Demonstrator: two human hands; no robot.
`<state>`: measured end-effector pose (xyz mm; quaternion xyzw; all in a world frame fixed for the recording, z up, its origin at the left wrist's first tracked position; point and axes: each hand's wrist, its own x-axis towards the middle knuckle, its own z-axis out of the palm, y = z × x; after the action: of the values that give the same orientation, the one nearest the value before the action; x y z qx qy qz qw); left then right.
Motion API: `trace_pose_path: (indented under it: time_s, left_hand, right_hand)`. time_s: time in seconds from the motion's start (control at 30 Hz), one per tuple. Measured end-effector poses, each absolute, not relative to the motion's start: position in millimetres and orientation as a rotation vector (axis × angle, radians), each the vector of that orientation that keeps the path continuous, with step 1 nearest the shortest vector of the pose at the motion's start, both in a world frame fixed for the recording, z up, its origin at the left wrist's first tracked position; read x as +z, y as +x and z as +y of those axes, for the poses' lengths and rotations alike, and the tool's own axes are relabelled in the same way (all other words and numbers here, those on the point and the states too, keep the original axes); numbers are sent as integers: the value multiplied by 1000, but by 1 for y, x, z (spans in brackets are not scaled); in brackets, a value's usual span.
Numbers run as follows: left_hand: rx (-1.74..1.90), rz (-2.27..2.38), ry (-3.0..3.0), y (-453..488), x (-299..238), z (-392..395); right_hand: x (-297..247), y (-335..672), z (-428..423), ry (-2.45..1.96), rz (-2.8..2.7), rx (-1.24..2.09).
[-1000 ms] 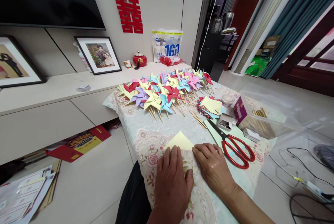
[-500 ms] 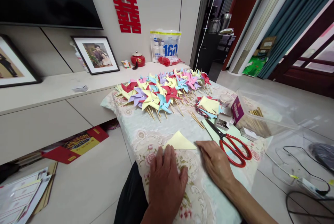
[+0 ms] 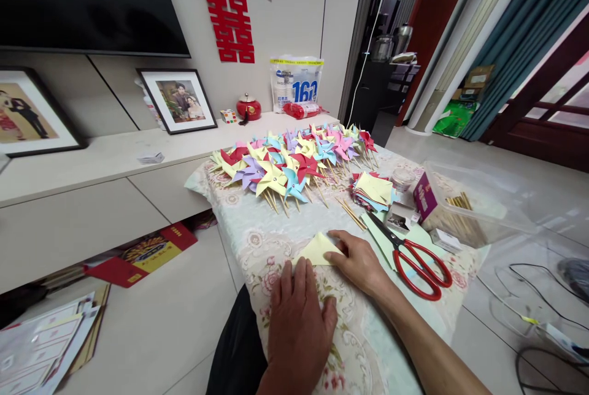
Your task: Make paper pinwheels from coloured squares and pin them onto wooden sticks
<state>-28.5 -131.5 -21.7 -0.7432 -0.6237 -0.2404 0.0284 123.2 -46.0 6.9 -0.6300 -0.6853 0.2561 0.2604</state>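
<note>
A pale yellow sheet of paper (image 3: 315,250), folded into a triangle, lies on the flowered tablecloth in front of me. My left hand (image 3: 301,327) rests flat, its fingertips on the paper's lower left edge and the thumb held away. At the right side my right hand (image 3: 353,259) has its thumb on the paper and its index finger at the slanting edge, with the right corner between them and hidden. Red-handled scissors (image 3: 411,257) lie right of that hand, partly over pale green paper (image 3: 380,232).
Many finished paper pinwheels (image 3: 294,162) on sticks lie at the back of the table (image 3: 248,220). To the right are stacked paper squares (image 3: 373,187), loose sticks (image 3: 352,214), small boxes (image 3: 399,218) and a clear plastic bin (image 3: 464,217) holding sticks.
My right hand has moved left from beside the paper's right corner onto it, thumb and index finger now parted around the edge. My left hand stays on the paper.
</note>
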Motion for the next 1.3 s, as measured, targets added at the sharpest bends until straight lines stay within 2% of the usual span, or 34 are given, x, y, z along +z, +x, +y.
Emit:
trace_pose_path:
  time_s: [0.1, 0.17, 0.3, 0.4, 0.47, 0.57, 0.77, 1.07, 1.3]
  left_hand:
    - [-898, -1909, -2282, -32, -26, -134]
    - [-1131, -1914, -2276, -37, -28, -135]
    - [-1828, -2180, -2276, -41, -23, -131]
    - [-2467, -2502, -2214, -33, -12, -122]
    - [-2878, -2541, -2086, -26, -4, -115]
    - [-3193, -2539, -1670, -19, 5, -106]
    - [-3183, -2720, -1412, -23, 11, -103]
    - [-2541, -3008, -2034, -35, 16, -102]
    - [-2767, -2907, -1925, -31, 12, -103]
  right_hand:
    - [-1, 123, -47, -1526, -1594, 894]
    - [-3, 124, -49, -1378, -1364, 1047]
    - [-4, 122, -54, -1107, -1066, 1380]
    - [-6, 120, -58, -1008, -1012, 1453]
    - [-8, 120, -59, -988, -1020, 1489]
    - [-9, 120, -61, -957, -1050, 1567]
    - [-5, 121, -64, -953, -1142, 1629]
    - [5, 123, -65, -963, -1124, 1644]
    - [3, 122, -64, -1039, -1116, 1590]
